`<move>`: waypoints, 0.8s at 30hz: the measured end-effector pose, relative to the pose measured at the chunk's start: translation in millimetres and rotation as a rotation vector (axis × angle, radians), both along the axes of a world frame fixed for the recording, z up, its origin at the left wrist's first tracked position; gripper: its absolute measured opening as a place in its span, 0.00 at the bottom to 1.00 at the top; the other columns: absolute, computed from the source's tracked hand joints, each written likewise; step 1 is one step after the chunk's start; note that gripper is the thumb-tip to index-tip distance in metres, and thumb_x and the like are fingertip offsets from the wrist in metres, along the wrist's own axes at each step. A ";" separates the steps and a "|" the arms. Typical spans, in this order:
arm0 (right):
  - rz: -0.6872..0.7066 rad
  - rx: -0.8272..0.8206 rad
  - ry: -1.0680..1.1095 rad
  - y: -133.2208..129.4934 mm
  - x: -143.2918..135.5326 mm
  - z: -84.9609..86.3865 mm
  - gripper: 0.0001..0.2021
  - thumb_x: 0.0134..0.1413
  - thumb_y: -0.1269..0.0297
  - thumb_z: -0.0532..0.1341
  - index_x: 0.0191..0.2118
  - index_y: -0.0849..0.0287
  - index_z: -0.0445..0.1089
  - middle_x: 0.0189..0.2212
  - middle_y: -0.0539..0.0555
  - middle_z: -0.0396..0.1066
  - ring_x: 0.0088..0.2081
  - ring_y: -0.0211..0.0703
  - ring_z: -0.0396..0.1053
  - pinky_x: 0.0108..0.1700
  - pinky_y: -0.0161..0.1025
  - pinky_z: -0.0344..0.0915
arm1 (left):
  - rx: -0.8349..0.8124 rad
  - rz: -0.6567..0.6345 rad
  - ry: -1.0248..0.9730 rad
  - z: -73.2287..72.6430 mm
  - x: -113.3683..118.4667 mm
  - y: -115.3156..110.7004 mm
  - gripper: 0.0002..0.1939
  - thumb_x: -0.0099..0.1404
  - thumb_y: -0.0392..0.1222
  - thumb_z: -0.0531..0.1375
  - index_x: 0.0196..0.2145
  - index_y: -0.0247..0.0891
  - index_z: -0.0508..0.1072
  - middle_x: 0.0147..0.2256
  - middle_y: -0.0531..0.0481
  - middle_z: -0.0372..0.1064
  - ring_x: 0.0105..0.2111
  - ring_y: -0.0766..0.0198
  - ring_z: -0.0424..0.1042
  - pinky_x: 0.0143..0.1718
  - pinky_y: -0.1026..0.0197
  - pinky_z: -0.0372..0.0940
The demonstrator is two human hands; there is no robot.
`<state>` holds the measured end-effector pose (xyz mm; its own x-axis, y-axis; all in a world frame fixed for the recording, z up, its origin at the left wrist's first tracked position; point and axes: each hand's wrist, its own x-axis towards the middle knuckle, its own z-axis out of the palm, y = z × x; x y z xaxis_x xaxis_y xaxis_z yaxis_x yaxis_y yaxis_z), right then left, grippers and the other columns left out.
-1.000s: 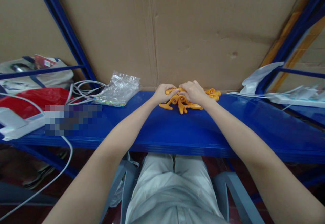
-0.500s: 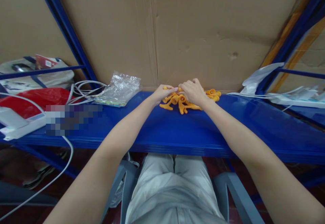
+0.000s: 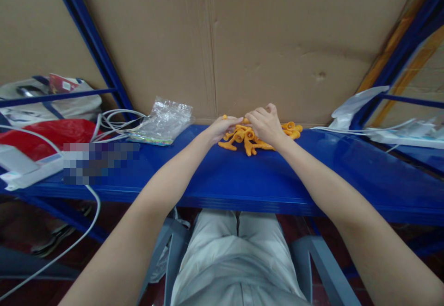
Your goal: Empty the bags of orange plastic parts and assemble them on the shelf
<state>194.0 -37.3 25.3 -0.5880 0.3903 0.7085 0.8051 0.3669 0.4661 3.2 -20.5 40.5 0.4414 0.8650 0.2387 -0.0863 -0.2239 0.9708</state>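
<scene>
On the blue table, we see a heap of orange plastic pieces lying just beneath both hands, neither clearly nearer. The left hand and right hand meet, closed on one orange piece that seems to lie crosswise between them; fingers hide most of it, so we cannot make out its shape.

Creased pale trousers, bare forearms
</scene>
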 end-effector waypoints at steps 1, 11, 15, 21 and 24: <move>-0.002 0.004 -0.003 -0.2 0.0 0.1 0.16 0.67 0.72 0.48 0.47 0.58 0.72 0.40 0.58 0.75 0.44 0.49 0.63 0.57 0.53 0.47 | -0.008 -0.001 -0.009 0.3 0.3 -1.4 0.25 0.62 0.36 0.69 0.16 0.37 0.59 0.17 0.61 0.47 0.17 0.76 0.46 0.20 0.66 0.41; -0.004 -0.019 0.029 0.5 0.8 1.1 0.16 0.68 0.71 0.46 0.45 0.57 0.71 0.41 0.59 0.74 0.44 0.51 0.63 0.58 0.55 0.49 | -0.153 -0.006 -0.117 1.1 4.7 -6.7 0.20 0.64 0.35 0.67 0.20 0.36 0.63 0.15 0.62 0.48 0.15 0.77 0.47 0.17 0.70 0.42; -0.003 -0.096 0.020 -2.8 1.5 1.4 0.14 0.69 0.67 0.49 0.48 0.59 0.71 0.42 0.61 0.74 0.45 0.53 0.65 0.58 0.58 0.50 | -0.110 0.029 -0.077 -1.5 1.4 -4.3 0.22 0.64 0.36 0.68 0.19 0.36 0.61 0.15 0.62 0.48 0.14 0.78 0.46 0.16 0.71 0.41; 0.008 -0.150 0.027 -5.5 -0.4 -0.3 0.20 0.70 0.63 0.49 0.60 0.66 0.66 0.49 0.67 0.74 0.50 0.56 0.67 0.61 0.62 0.49 | -0.047 0.082 -0.053 -5.0 -3.3 -0.9 0.24 0.63 0.38 0.68 0.18 0.37 0.59 0.15 0.63 0.47 0.14 0.78 0.47 0.17 0.71 0.42; 0.009 -0.172 0.014 -3.2 -1.2 -2.1 0.21 0.70 0.64 0.48 0.62 0.65 0.65 0.51 0.67 0.74 0.52 0.55 0.67 0.62 0.64 0.49 | -0.033 0.093 -0.032 -5.1 -3.8 -1.2 0.24 0.64 0.38 0.68 0.18 0.38 0.58 0.14 0.63 0.47 0.14 0.77 0.47 0.17 0.70 0.42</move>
<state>192.7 -40.5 23.2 -0.5829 0.5007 0.6399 0.8071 0.4477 0.3849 -0.6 -21.7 35.4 0.3512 0.9096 0.2219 -0.0979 -0.2000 0.9749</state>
